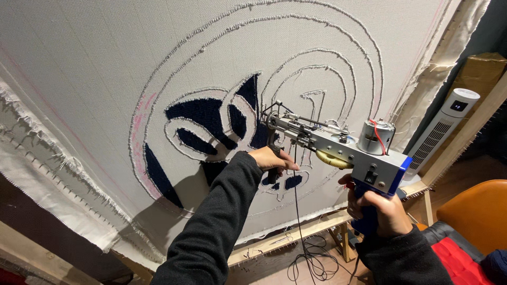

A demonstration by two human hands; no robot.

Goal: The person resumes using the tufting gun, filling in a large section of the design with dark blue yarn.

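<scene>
Two hands, left hand (272, 158) and right hand (377, 208), grip a tufting gun (338, 145).

White tower fan (442, 131) at right – orange chair (478, 211) with red cushion (458, 259) below; cardboard box (481, 73) behind.

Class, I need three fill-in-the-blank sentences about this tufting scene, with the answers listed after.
1. The right hand holds the tufting gun's ____ rear handle.
2. The left hand holds the ____ handle.
3. Filled patches on the cloth are dark ____.

Answers: blue; front; blue
</scene>
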